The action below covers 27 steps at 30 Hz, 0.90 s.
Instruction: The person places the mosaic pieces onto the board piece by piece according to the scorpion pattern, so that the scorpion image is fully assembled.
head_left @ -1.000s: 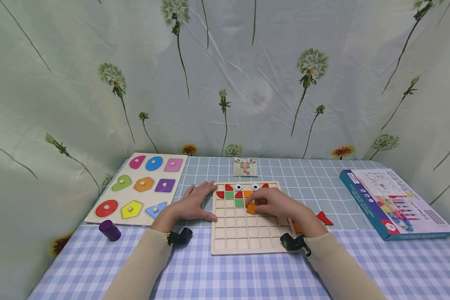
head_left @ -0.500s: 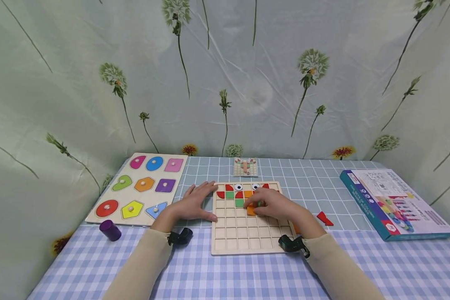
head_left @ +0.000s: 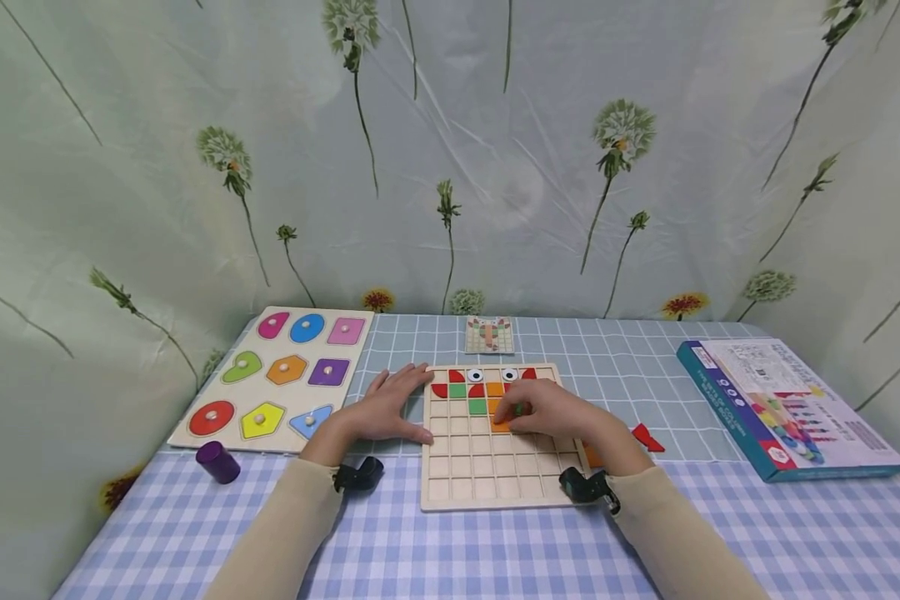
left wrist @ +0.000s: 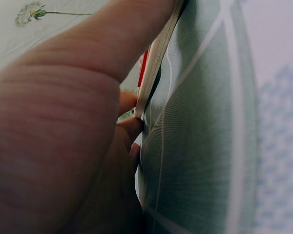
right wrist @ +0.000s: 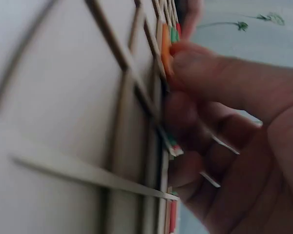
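Note:
A wooden grid board (head_left: 472,467) lies on the table, with red, green, orange and eye-patterned tiles in its far rows. My left hand (head_left: 390,406) rests spread along the board's left edge. In the left wrist view, its fingers touch the board's side (left wrist: 158,58). My right hand (head_left: 547,410) is over the board, thumb and index finger pinching an orange square tile (head_left: 500,425) at a cell below the other orange tiles. In the right wrist view, the thumb tip meets this orange tile (right wrist: 165,48); the other fingers curl beneath. The right hand covers part of the grid.
A small pattern card (head_left: 489,335) lies behind the board. The shape puzzle (head_left: 270,392) and a purple cylinder (head_left: 217,462) are at the left. Red pieces (head_left: 647,437) and an orange piece (head_left: 593,456) lie right of the board, near a teal-edged box (head_left: 787,408).
The orange tile, tilted a second ago, now sits flatter and squarer in its cell. The right hand's fingers have shifted slightly over it, while the left hand stays in place.

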### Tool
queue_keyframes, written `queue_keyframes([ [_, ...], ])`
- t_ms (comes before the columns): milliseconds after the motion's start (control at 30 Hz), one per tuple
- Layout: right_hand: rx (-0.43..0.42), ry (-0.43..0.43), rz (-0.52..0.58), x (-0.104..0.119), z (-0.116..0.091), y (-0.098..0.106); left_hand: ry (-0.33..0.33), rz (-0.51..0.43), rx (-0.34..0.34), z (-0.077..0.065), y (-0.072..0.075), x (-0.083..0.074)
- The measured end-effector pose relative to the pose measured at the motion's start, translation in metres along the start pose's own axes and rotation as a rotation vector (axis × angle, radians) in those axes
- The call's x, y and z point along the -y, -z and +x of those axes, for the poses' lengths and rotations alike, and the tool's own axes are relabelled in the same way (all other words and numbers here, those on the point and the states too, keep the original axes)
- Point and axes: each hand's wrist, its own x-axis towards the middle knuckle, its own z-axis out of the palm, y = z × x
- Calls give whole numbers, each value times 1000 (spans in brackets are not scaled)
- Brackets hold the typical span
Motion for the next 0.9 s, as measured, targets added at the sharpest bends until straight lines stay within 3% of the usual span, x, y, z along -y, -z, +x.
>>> queue_keyframes([
  [267, 70, -2, 70, -4, -11, 16, -3, -3, 2, -1, 0, 0],
  [500, 33, -83, 77, -13, -20, 30, -2, -6, -1, 0, -1, 1],
  [900, 79, -192, 135, -39, -38, 45, -7, -2, 0, 1, -1, 2],
])
